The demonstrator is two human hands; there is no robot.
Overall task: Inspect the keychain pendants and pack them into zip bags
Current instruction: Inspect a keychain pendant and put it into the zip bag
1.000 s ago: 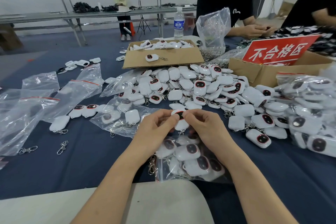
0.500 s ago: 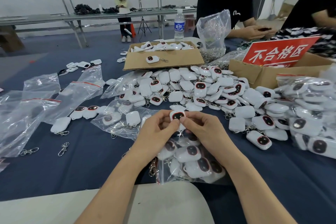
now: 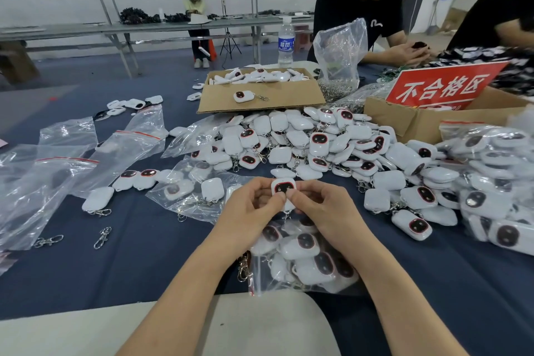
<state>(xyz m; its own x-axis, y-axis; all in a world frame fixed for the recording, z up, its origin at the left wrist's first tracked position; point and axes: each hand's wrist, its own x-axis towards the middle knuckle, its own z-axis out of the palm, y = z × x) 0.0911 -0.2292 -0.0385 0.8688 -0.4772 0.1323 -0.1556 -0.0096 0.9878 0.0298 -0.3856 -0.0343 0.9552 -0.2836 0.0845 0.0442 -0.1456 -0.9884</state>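
Seen from a head-worn camera: a person's two bare forearms reach over a surface [image 3: 138, 257] covered in dark blue cloth. The left hand [image 3: 251, 208] and right hand [image 3: 326, 208] meet in the middle and together hold one white keychain pendant [image 3: 283, 186]. It is raised just above the surface, with its dark, red-rimmed face turned toward the camera. The fingers [image 3: 261, 185] of both hands curl round its edges, and both thumbs press on its lower front. Directly beneath the hands lies a clear zip bag [image 3: 303, 263] that already contains several pendants. Beyond the hands spreads a large loose pile of pendants [image 3: 303, 141]. Empty zip bags [image 3: 127, 150] with red seal strips lie to the left, near a few loose metal clasps [image 3: 102, 237]. Further back are a cardboard box [image 3: 260, 101] of pendants and a second box [image 3: 404, 121] carrying a red sign [image 3: 442, 87] in Chinese characters. The step in hand appears to be inspection, with the pendant's face being checked at close range. If it passes, the next move would likely be to free one hand, open the mouth of the zip bag below, and slip the pendant in, clasp and all. A faulty one would probably belong in the box with the red sign.
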